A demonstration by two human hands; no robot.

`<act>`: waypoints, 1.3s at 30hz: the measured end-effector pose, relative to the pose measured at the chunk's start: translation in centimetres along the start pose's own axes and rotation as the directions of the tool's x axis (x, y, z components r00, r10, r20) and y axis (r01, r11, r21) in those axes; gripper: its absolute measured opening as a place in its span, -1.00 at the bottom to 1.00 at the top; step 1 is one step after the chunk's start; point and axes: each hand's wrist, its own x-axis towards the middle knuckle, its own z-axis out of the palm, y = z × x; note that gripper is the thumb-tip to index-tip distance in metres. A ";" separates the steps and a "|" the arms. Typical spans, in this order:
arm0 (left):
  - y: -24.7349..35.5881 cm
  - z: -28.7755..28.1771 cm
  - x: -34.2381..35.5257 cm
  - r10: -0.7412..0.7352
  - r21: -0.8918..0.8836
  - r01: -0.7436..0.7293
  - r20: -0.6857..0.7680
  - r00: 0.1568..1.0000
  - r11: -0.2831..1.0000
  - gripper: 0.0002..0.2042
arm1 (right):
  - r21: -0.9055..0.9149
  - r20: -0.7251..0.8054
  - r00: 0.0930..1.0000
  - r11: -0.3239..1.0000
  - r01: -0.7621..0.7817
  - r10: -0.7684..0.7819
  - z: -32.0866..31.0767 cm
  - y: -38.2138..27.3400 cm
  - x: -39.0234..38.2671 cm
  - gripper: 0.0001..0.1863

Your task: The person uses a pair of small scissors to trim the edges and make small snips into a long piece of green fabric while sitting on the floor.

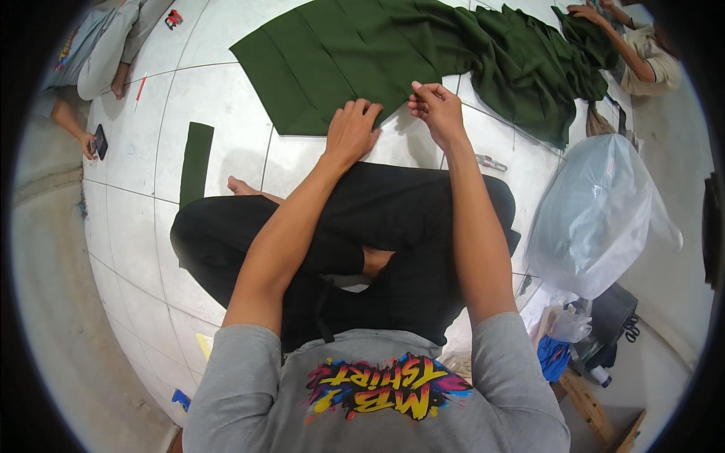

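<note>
A wide piece of dark green fabric [332,60] lies on the floor in front of me, flat on the left and bunched up toward the right. My left hand [353,130] rests on its near edge, fingers spread and slightly bent over the cloth. Just right of it, my right hand [438,113] is raised beside the fabric's edge with thumb and forefinger pinched together. Whatever may be in that pinch is too small to make out. Off to the left lies a narrow green fabric strip [196,162], apart from the large piece.
Thread snips [492,163] lie by my right forearm. A large clear plastic bag [593,215] stands on the right, with black-handled scissors [631,328] below it. People sit at the far left and far right; one holds a phone [100,142], another's hands touch the bunched fabric. Tiled floor [136,234] surrounds me.
</note>
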 end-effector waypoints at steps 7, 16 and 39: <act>-0.9 -1.0 -0.4 -0.006 -0.072 -0.007 -0.184 0.983 0.997 -0.88 | -0.265 -0.093 0.978 0.943 -0.203 0.184 -2.6 2.4 -0.4 -0.82; 2.2 -4.4 -2.6 0.005 -0.169 -0.017 -0.068 0.998 0.985 -0.89 | -0.590 -0.052 0.977 0.783 -0.197 0.206 -0.8 3.9 -1.7 -0.83; -6.6 -6.0 -1.4 -0.157 0.059 0.147 0.251 0.955 0.987 -0.76 | -0.291 0.010 0.946 0.906 -0.308 0.325 1.9 3.0 -3.7 -0.92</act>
